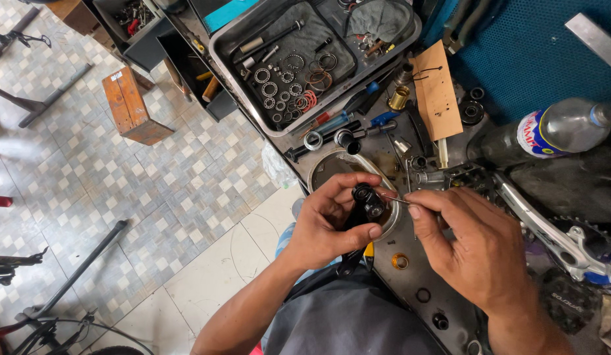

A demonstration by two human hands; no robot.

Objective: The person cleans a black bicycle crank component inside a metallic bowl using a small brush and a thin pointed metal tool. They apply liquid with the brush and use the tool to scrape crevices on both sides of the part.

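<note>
My left hand [328, 227] grips a small black bicycle part [367, 200] with a round bearing-like opening at its top, held over a round metal bowl [332, 164]. My right hand [473, 246] pinches a thin metal pick [396, 200] between thumb and forefinger, and its tip touches the black part. Both hands meet above the front edge of a grimy workbench [443, 289].
A metal tray [299, 62] of bearing rings and bolts lies at the back. A silver crank arm [552, 230], a plastic bottle [555, 131], a cardboard piece [436, 92] and screwdrivers [348, 121] crowd the bench. A wooden stool [131, 105] stands on the tiled floor at left.
</note>
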